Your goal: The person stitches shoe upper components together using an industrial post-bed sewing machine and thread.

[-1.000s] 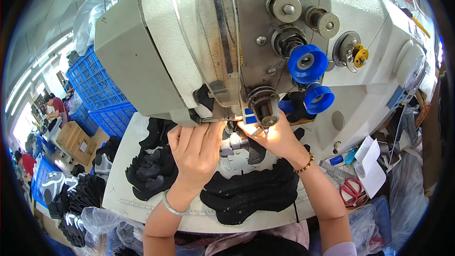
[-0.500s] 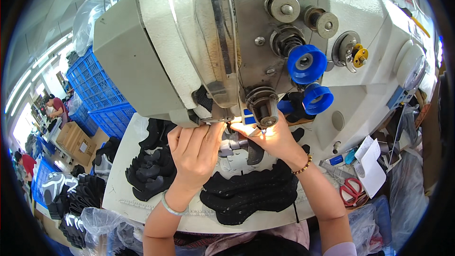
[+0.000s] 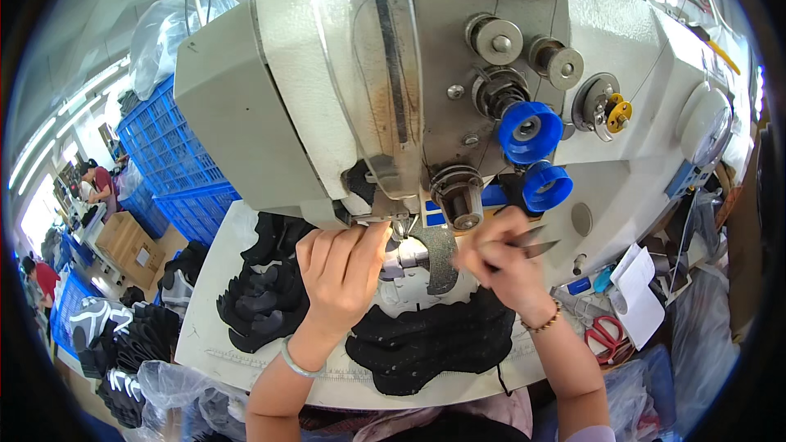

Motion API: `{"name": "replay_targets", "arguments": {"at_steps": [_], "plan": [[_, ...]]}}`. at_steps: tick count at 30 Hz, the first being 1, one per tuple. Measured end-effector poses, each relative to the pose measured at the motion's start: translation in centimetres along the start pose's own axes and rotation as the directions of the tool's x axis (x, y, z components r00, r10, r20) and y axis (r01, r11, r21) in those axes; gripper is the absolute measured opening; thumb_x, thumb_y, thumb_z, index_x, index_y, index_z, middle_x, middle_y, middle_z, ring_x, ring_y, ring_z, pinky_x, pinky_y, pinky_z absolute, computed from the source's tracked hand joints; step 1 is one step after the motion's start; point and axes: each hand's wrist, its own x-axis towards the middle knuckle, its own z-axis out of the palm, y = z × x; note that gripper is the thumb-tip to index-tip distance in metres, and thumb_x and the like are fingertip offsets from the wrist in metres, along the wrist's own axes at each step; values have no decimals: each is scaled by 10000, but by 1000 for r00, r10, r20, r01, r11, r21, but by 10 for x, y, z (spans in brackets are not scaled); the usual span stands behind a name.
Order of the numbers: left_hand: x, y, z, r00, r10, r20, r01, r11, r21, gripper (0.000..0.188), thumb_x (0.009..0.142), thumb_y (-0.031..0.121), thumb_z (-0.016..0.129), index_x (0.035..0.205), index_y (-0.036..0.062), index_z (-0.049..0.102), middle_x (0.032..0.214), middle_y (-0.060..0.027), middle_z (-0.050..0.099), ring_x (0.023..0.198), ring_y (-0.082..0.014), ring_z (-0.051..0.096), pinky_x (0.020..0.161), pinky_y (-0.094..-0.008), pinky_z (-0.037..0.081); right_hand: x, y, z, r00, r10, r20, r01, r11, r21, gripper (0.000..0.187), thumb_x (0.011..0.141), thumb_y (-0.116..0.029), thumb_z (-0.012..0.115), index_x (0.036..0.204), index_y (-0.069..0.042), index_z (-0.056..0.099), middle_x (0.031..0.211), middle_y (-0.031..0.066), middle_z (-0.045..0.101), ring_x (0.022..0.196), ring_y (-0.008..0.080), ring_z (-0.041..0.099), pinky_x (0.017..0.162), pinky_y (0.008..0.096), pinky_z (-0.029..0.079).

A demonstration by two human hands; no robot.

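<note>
My left hand [image 3: 342, 278] is closed, its fingertips pinched together beside the needle and presser foot [image 3: 399, 227] of a sewing machine [image 3: 303, 90]. What those fingers hold, if anything, is hidden. A dark curved fabric piece [image 3: 442, 260] hangs near the needle, over the metal arm below it. My right hand [image 3: 509, 274], slightly blurred, is wrapped round a pair of thread snips [image 3: 536, 247], whose dark pointed blades stick out to the right. Closer to me on the white table lies a row of overlapping black fabric pieces [image 3: 430, 344]. More black pieces [image 3: 262, 299] are heaped left of my left hand.
Blue thread-tension knobs [image 3: 530, 133] jut from the machine head above my right hand. Red-handled scissors [image 3: 606, 338] and white papers [image 3: 639, 295] lie at the right. Blue crates [image 3: 168, 135] and a cardboard box [image 3: 129, 247] stand left. Two people work in the far left background.
My right hand has drawn back from the needle, to the right and toward me, and snip blades now show in it. My left hand stays nearly in place. The view has shifted slightly.
</note>
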Motion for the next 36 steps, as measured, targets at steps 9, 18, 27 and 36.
{"name": "replay_targets", "arguments": {"at_steps": [9,18,27,36], "plan": [[-13,-6,-9,996,-37,-83,26,992,-126,248,677,32,757,900,58,653,817,-45,583,769,-223,571,727,-331,397,-19,-42,-15,997,-3,-83,-80,253,-964,212,825,20,577,997,-19,460,756,132,566,686,207,617,609,336,471],[-11,18,-29,789,-374,487,614,500,-611,223,765,25,725,981,18,673,764,-51,606,651,-123,548,586,-236,442,-2,-27,19,994,82,76,27,489,-872,124,901,-48,569,1015,-7,540,743,63,615,673,130,594,645,262,468],[1,22,-20,740,-300,602,669,421,-613,315,819,104,701,1125,55,645,739,-33,596,597,-73,516,553,-219,438,7,-25,20,962,187,199,88,478,-874,283,793,113,546,1054,8,511,898,149,646,800,257,664,703,306,512],[4,20,-15,786,-196,586,584,547,-600,231,855,192,653,1055,81,617,734,-61,592,567,-180,558,521,-292,445,4,-22,14,964,208,166,-1,626,-779,118,926,-26,538,1032,-4,489,824,49,585,728,97,554,644,232,444]]}}
